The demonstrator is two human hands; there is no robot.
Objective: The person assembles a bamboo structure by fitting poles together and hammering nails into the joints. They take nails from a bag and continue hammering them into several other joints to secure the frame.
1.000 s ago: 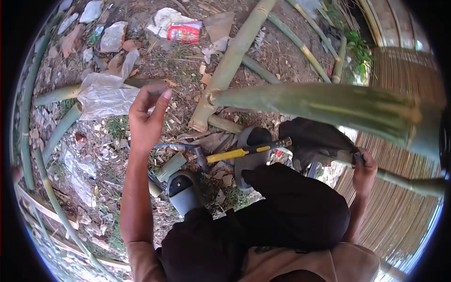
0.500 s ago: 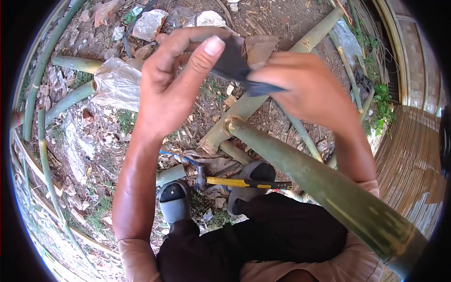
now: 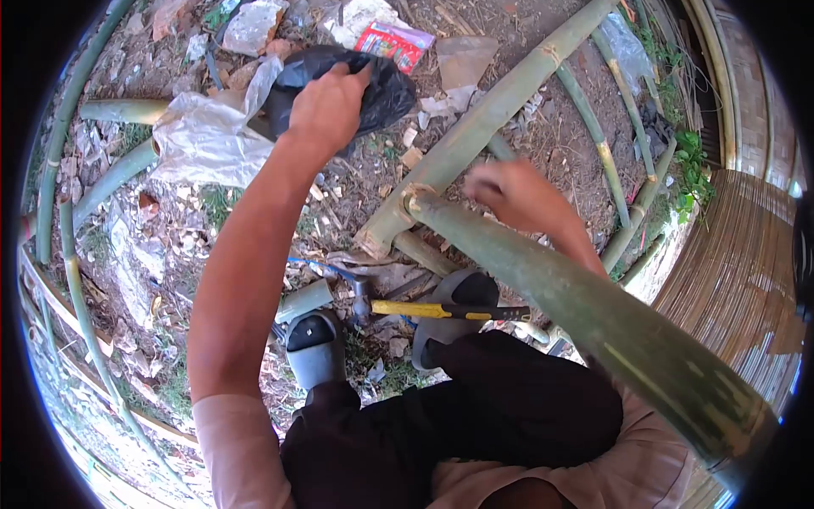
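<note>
My left hand (image 3: 326,106) reaches forward over the ground, its fingers closed on a black plastic bag (image 3: 386,97). A crumpled clear plastic bag (image 3: 208,140) lies just left of it, and a red packet (image 3: 394,44) lies beyond. My right hand (image 3: 509,191) is blurred, beside the joint of two bamboo poles; its fingers look curled, but what they hold, if anything, is too smeared to tell. The thick bamboo pole (image 3: 585,327) runs from that joint toward the lower right, below my right hand.
A hammer (image 3: 424,310) with a yellow and black handle lies by my sandals (image 3: 315,348). A crossing bamboo pole (image 3: 500,110) extends to the upper right. More bamboo (image 3: 80,297) stands at the left. Stones and wood chips litter the ground; a slatted bamboo surface (image 3: 729,263) is at the right.
My hands have moved apart. My left hand went forward with the black plastic, which now shows as a spread bag on the ground. My right hand has let go of it and moved down.
</note>
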